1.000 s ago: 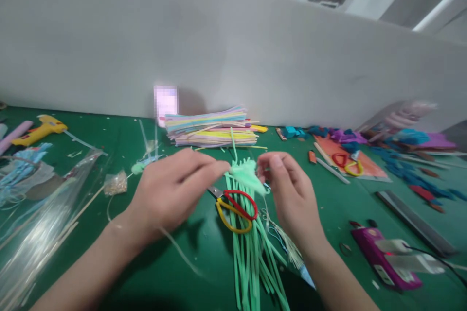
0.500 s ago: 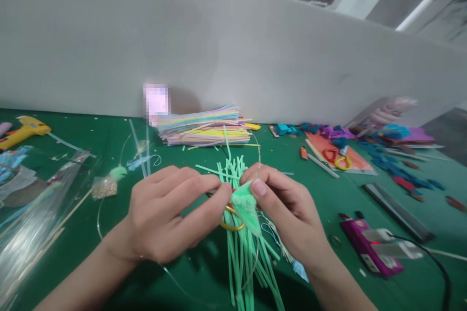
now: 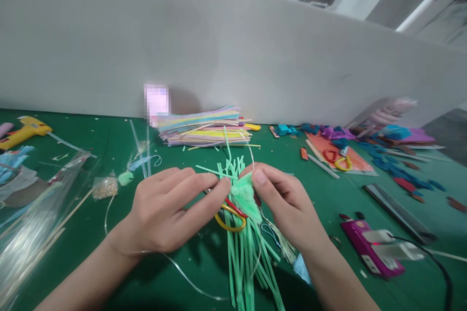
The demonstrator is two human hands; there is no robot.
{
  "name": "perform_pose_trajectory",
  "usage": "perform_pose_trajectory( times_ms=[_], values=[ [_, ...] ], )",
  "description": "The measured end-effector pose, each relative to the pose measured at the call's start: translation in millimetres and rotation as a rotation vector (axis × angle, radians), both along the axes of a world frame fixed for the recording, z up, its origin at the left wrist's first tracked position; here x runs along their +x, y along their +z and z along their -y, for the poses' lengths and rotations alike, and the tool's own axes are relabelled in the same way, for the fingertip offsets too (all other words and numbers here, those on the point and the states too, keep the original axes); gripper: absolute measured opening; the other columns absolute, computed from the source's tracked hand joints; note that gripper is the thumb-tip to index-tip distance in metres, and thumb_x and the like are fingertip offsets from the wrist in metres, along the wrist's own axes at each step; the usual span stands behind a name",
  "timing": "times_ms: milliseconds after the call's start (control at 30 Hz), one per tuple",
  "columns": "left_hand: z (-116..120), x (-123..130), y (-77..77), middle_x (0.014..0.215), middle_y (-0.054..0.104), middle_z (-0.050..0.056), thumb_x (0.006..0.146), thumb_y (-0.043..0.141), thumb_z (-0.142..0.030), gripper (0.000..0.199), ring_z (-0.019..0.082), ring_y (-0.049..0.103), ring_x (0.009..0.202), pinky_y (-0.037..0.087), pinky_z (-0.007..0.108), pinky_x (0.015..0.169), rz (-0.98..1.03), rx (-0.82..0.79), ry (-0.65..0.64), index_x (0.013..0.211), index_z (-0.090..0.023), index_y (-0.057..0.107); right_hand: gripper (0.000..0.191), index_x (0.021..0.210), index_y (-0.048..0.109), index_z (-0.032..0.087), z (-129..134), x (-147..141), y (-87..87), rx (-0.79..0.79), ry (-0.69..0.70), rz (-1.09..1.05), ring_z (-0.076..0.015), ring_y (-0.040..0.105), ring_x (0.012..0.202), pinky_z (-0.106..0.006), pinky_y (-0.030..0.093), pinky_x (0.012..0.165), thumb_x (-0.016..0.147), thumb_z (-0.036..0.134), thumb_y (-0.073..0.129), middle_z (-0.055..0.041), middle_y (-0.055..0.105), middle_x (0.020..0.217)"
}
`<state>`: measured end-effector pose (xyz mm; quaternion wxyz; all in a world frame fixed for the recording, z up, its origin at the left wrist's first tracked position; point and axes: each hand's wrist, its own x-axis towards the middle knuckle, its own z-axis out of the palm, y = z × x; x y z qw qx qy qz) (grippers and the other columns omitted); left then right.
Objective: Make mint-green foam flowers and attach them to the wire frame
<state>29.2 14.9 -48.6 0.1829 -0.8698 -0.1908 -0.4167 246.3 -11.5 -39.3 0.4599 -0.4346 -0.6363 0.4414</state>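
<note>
A fuzzy light green piece [image 3: 246, 197] is stretched between my hands at the centre. My right hand [image 3: 288, 199] pinches its upper right corner between thumb and forefinger. My left hand [image 3: 178, 209] is closed at the left edge of the piece; whether its fingertips hold the piece or something smaller is hidden. Scissors with yellow and red handles [image 3: 230, 223] show just below the left fingertips. Underneath lies a bundle of green strips [image 3: 242, 262]. A clear thread [image 3: 189, 282] loops below the left wrist, and a pale strand rises above the right fingers.
Pastel strips [image 3: 204, 129] are stacked at the back by the grey partition [image 3: 219, 48]. A yellow glue gun [image 3: 31, 131] and plastic wrap [image 3: 40, 223] lie left. To the right are more scissors [image 3: 343, 162], blue scraps [image 3: 394, 170] and a purple power strip [image 3: 372, 248].
The green piece has turned slightly between my fingers, and the scissor handles show more. The thread has shifted, and the small green ball at left has moved slightly right and down.
</note>
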Motion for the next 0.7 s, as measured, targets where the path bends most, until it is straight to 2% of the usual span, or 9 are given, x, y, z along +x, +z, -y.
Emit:
perform_pose_trajectory(
  times_ms=[100,200,267,333,467,600,700],
  values=[
    [2.6,-4.1,3.0,0.079,0.075,0.005,0.087,0.061,-0.010,0.020,0.015,0.063,0.059,0.046,0.030,0.052,-0.015,0.074,0.029,0.103,-0.014,0.072,0.048,0.072,0.057,0.020,-0.2,3.7,-0.9,-0.038,0.113,-0.042,-0.0101,0.042,0.058,-0.025,0.036,0.055,0.102,0.052,0.039,0.0026,0.048,0.065],
    [4.9,-6.1,5.9,0.081,0.076,0.008,0.089,0.059,-0.011,0.019,0.017,0.066,0.062,0.046,0.032,0.050,-0.048,0.142,0.052,0.103,-0.011,0.073,0.038,0.073,0.055,0.021,4.0,4.4,1.7,-0.071,0.203,-0.038,-0.0099,0.045,0.057,-0.024,0.038,0.054,0.097,0.049,0.052,0.0033,0.050,0.064],
    [2.9,-5.7,5.4,0.084,0.077,0.008,0.089,0.061,-0.012,0.019,0.018,0.067,0.063,0.047,0.031,0.050,-0.059,0.160,0.079,0.105,-0.011,0.072,0.029,0.073,0.054,0.021,6.6,3.2,3.6,-0.050,0.153,-0.006,-0.0100,0.045,0.057,-0.024,0.038,0.052,0.094,0.039,0.061,0.0034,0.052,0.063],
    [-2.1,-4.7,2.7,0.084,0.077,0.007,0.087,0.067,-0.013,0.021,0.017,0.066,0.061,0.046,0.030,0.049,-0.055,0.179,0.118,0.107,-0.011,0.071,0.025,0.073,0.054,0.021,6.8,2.0,4.0,-0.001,0.079,0.016,-0.0100,0.045,0.057,-0.023,0.037,0.050,0.093,0.032,0.061,0.0030,0.052,0.064],
    [-12.3,-3.6,-2.8,0.071,0.072,0.004,0.085,0.072,-0.021,0.021,0.016,0.060,0.055,0.044,0.030,0.048,-0.031,0.266,0.199,0.104,-0.011,0.071,0.022,0.073,0.055,0.020,0.1,3.4,-0.3,0.042,0.052,0.038,-0.0091,0.044,0.056,-0.023,0.035,0.049,0.093,0.030,0.061,0.0035,0.051,0.065],
    [-9.4,-3.2,-0.7,0.061,0.064,0.000,0.083,0.075,-0.016,0.013,0.014,0.053,0.051,0.039,0.029,0.045,-0.093,0.343,0.185,0.095,-0.013,0.074,0.039,0.066,0.052,0.020,-8.9,7.2,-7.3,-0.007,0.134,-0.016,-0.0092,0.046,0.053,-0.024,0.038,0.052,0.098,0.041,0.051,0.0031,0.052,0.060],
    [-3.9,-1.6,3.4,0.062,0.063,0.000,0.081,0.077,-0.014,0.009,0.012,0.053,0.053,0.036,0.028,0.043,-0.134,0.398,0.129,0.089,-0.014,0.077,0.048,0.061,0.048,0.020,-11.2,7.5,-9.2,-0.007,0.062,-0.053,-0.0098,0.044,0.052,-0.024,0.038,0.053,0.101,0.047,0.043,0.0033,0.049,0.055]
  ],
)
